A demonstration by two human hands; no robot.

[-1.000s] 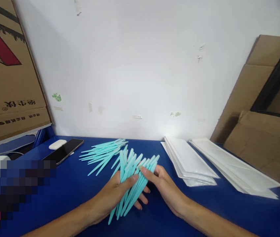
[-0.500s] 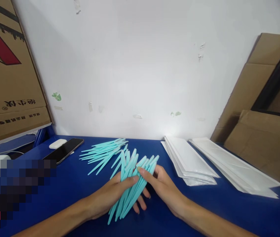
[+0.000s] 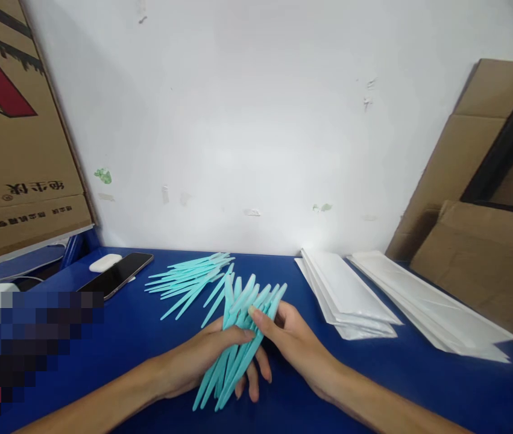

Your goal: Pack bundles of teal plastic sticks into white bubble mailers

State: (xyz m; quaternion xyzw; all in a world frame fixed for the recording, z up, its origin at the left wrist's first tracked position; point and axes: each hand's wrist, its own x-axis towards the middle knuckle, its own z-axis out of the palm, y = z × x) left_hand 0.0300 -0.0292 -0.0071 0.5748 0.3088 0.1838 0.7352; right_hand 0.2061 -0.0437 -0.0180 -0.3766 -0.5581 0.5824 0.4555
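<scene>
- Head view: left grip (image 3: 204, 352), right grip (image 3: 292, 331) clasp turquoise stick bundle (image 3: 237, 357).
- Right of bundle: table (image 3: 300, 294) strip, then white envelopes (image 3: 349, 292).
- Beyond bundle: table's edge, wall (image 3: 247, 132).

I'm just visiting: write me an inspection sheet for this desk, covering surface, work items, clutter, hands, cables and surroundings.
Surface: blue table.
Work items: bundled turquoise sticks in both hands; loose turquoise sticks beyond.
Clutter: dark phone beside white case; two stacks of white packets on the right.
Hands: left hand grips the bundle; right hand pinches its upper part.
Cables: thin pale line far left, possibly one.
Surroundings: marked white wall; cardboard at both sides.
</scene>
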